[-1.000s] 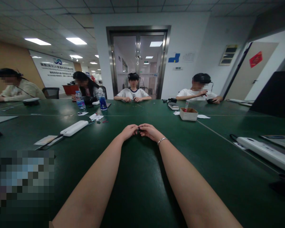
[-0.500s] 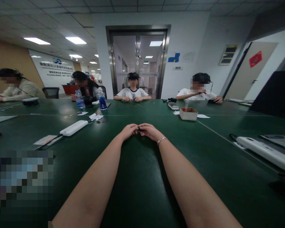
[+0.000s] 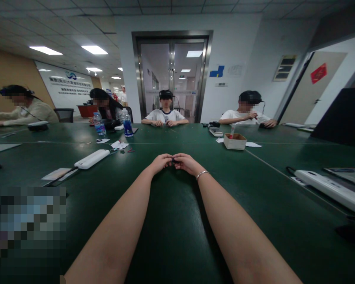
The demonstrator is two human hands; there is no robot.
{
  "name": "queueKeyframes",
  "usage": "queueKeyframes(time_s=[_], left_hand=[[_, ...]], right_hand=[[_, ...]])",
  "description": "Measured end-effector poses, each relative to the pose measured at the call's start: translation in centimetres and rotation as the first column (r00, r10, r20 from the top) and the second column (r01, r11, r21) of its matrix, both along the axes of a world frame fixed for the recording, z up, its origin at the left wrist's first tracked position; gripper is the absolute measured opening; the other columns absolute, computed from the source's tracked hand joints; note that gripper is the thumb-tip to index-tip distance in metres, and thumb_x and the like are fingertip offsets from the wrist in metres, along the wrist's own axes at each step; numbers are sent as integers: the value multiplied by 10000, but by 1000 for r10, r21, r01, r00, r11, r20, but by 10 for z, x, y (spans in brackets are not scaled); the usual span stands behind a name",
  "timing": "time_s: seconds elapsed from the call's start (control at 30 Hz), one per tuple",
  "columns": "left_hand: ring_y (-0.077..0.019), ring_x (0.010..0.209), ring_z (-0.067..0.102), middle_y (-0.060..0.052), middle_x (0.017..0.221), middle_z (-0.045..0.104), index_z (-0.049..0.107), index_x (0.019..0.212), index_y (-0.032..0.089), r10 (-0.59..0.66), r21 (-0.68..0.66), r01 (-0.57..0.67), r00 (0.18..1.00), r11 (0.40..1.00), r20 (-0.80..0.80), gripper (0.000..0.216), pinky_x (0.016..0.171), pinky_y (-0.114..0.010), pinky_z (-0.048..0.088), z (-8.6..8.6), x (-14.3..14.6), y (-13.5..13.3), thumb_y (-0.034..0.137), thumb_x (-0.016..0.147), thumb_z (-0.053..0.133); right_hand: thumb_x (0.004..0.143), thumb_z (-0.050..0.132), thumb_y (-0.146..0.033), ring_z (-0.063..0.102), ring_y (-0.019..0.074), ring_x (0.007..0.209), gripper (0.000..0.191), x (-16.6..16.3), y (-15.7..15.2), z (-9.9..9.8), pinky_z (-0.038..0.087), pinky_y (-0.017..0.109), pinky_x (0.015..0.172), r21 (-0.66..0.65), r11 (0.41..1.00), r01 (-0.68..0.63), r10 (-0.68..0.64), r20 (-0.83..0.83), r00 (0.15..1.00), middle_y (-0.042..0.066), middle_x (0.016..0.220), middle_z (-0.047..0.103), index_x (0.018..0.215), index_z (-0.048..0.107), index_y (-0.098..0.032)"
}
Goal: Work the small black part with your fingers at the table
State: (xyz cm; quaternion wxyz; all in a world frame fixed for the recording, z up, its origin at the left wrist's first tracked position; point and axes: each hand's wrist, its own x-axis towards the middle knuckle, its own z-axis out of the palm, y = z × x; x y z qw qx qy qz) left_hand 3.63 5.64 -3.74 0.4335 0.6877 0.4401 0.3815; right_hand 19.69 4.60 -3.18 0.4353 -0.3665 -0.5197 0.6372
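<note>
A small dark piece (image 3: 173, 160) is pinched right where the two hands meet, out in the middle of the green bench (image 3: 171, 236), just above its top. It's too tiny for it to be told what it actually is, tbh. The fingers (image 3: 167, 159) of the left hand (image 3: 161, 163) and those of the right hand (image 3: 186, 163) are drawn in narrow and closed on it from either side, tips nearly touching. How much of the grip is carried by which hand can't be made out.

For fiddly work like this, a light pinch at the very tips is probably what's called for. The heels of both hands are best rested on the bench so wobble is taken out, and the piece held low so it isn't lost far if it slips.

Both forearms are stretched straight out and laid along the bench, angled inward into a V, knuckles up, wrists flat. A thin bracelet (image 3: 202, 174) is worn on the right wrist.

Further out, a white power strip (image 3: 91, 159) is lying off to the left. A small cardboard box (image 3: 235, 141) sits to the right and farther back, and a blue bottle (image 3: 127, 127) is beyond that. Other people are seated along the far side, busy with their own hands.
</note>
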Motion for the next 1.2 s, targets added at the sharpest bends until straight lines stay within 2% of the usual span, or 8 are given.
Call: queueKeyframes(time_s=[0.13, 0.23, 0.37, 0.53, 0.8, 0.93, 1.07, 1.2], left_hand=[[-70, 481, 449, 17, 591, 524, 601, 903, 122, 41, 33, -42, 999, 999, 26, 215, 468, -197, 342, -3, -1, 0, 222, 748, 492], [-72, 495, 457, 15, 619, 530, 594, 871, 134, 63, 77, -67, 997, 995, 52, 214, 466, -195, 348, -7, -2, 1, 292, 736, 541], [-79, 513, 479, 1, 639, 548, 583, 832, 129, 75, 101, -79, 996, 992, 39, 248, 479, -202, 371, -11, -4, 3, 347, 714, 589], [-86, 525, 486, -13, 662, 570, 594, 875, 132, 106, 121, -108, 994, 987, 27, 291, 487, -208, 396, -14, -5, 6, 378, 719, 592], [-128, 666, 557, -51, 776, 603, 606, 842, 135, 165, 225, -143, 983, 964, -84, 294, 571, -227, 437, -14, -4, 6, 393, 702, 631], [-119, 662, 574, -56, 826, 601, 569, 810, 136, 207, 184, -181, 969, 966, -136, 231, 561, -217, 438, -7, -2, 3, 331, 710, 642], [-114, 601, 615, -68, 884, 609, 452, 878, 153, 55, -129, -65, 995, 990, -79, 227, 490, -197, 423, 4, -14, -8, 289, 767, 596], [-140, 676, 649, -80, 1005, 607, 389, 885, 179, -77, -299, 54, 995, 953, -68, 300, 555, -223, 470, 20, -53, -45, 340, 755, 606]], right_hand=[[786, 524, -29, 576, 90, 554, 137, -7, 4, -3, 492, 196, 545, 48, 997, 53, -58, 109, 992, 0, 650, 595, 825, 489, -156], [754, 587, -66, 576, 100, 624, 183, -15, 8, -10, 470, 211, 598, 243, 964, 112, -189, 323, 927, -19, 677, 595, 812, 453, -176], [763, 619, -218, 552, 150, 776, 144, -23, 9, -16, 431, 279, 711, 524, 848, 80, -421, 576, 700, 15, 788, 598, 820, 494, -176], [756, 625, -349, 464, 247, 964, 195, -26, 3, -12, 351, 369, 805, 640, 766, 58, -608, 692, 388, 75, 938, 572, 827, 539, -188], [723, 664, -360, 492, 266, 945, 235, -30, -3, -11, 331, 407, 824, 521, 852, 54, -487, 749, 448, 63, 870, 599, 842, 526, -211], [656, 734, -314, 549, 201, 810, 299, -16, 1, 0, 398, 312, 729, 411, 912, -2, -322, 718, 618, 27, 789, 612, 880, 567, -206], [720, 681, -306, 558, 139, 614, 260, 28, -11, 38, 417, 232, 556, 138, 956, -258, 63, 763, 643, 19, 680, 621, 926, 609, -164], [717, 685, -362, 573, 147, 680, 268, 98, -66, 97, 438, 254, 605, 349, 888, -298, -157, 841, 518, 41, 779, 629, 927, 660, -198]])
